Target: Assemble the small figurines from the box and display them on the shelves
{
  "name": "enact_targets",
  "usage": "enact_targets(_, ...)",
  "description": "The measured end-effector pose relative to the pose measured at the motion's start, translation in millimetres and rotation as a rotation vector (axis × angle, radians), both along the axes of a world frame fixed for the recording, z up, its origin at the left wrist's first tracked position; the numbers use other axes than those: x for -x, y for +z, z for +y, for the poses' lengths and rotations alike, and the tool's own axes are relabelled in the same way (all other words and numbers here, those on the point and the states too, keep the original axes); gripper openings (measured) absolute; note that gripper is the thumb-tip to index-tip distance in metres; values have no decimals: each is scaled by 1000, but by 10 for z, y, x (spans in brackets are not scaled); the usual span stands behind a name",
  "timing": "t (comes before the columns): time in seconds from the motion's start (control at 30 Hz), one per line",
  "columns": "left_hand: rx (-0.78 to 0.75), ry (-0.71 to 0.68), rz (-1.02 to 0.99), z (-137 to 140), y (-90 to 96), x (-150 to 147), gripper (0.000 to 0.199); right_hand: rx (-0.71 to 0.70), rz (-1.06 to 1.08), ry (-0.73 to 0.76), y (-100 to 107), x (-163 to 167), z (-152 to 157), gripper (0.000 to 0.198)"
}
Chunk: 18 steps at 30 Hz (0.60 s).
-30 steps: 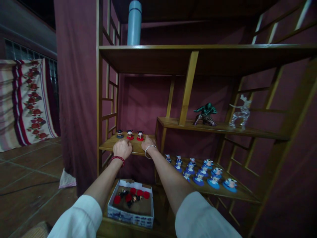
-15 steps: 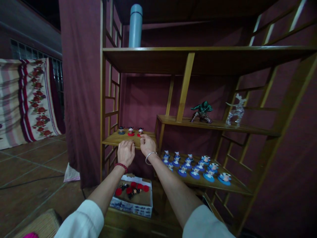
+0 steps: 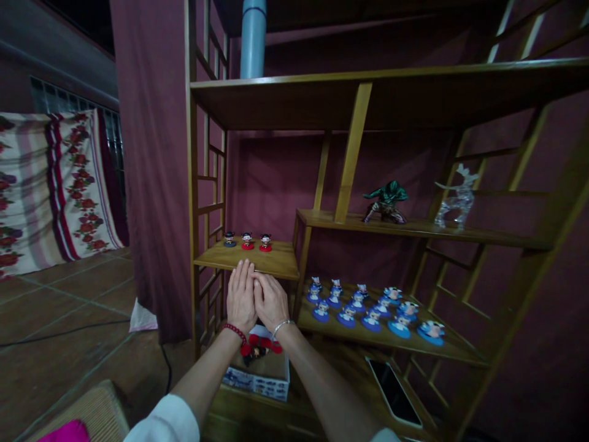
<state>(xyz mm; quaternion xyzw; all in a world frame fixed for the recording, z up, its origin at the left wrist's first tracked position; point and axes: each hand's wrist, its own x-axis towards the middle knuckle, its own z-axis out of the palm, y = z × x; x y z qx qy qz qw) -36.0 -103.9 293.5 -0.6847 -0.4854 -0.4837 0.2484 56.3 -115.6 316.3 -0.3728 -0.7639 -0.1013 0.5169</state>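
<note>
My left hand (image 3: 241,298) and my right hand (image 3: 271,301) are side by side and touching, just before the front edge of the small left shelf (image 3: 280,263). The left fingers are stretched out and pressed flat. The right fingers are slightly bent against the left hand, and nothing shows in either. On that shelf stand a dark-based figurine (image 3: 229,240) and two red-based figurines, one in the middle (image 3: 247,242) and one on the right (image 3: 265,244). Below my hands, partly hidden by them, a cardboard box (image 3: 257,385) holds several figurines (image 3: 254,354) with red bases.
Several blue-based figurines (image 3: 348,316) stand in rows on the lower right shelf. Above them are a green figure (image 3: 387,199) and a clear deer ornament (image 3: 458,199). A phone (image 3: 393,391) lies at the lower right. A blue flask (image 3: 253,43) stands on the upper shelf.
My right hand has drawn back from the right red-based figurine, which stays on the shelf. Both hands have come together, lower down. The view has shifted, bringing the whole phone into sight.
</note>
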Motion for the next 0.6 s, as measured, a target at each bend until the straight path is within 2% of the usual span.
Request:
enact_targets(0.27,66,-11,42,10,-319,54,52,124,57,51,-308,79,-16,29)
enact_targets(0.47,173,-60,63,-28,-693,133,43,270,-1,24,-632,110,11,26)
enact_targets(0.6,321,-95,52,-19,-954,151,37,410,-48,-12,-872,104,30,27)
